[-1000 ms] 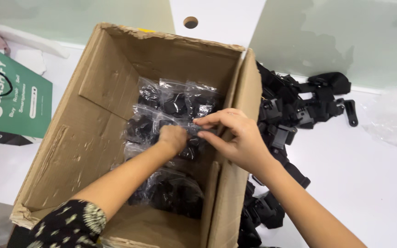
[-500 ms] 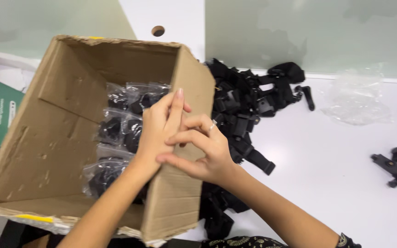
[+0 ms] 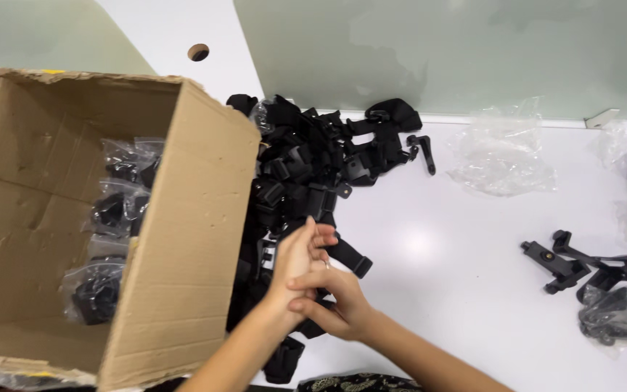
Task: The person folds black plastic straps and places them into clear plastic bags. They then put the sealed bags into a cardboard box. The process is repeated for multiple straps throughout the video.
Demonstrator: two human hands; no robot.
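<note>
My left hand (image 3: 297, 255) is raised with its fingers straight and together, just right of the cardboard box (image 3: 183, 239). The fingers of my right hand (image 3: 334, 303) curl against the left hand's palm and wrist. I see no object in either hand. Both hover over the near end of a pile of black plastic clips and straps (image 3: 313, 156). Inside the box lie clear bags of black parts (image 3: 117, 210).
A crumpled clear bag (image 3: 502, 156) lies at the back right of the white table (image 3: 444, 290). Loose black brackets (image 3: 553, 260) and more bagged parts (image 3: 618, 316) sit at the right edge. A frosted panel (image 3: 437, 51) stands behind.
Both hands have come out of the box and moved right, over the black pile. The view has shifted right, so the box now sits at the left.
</note>
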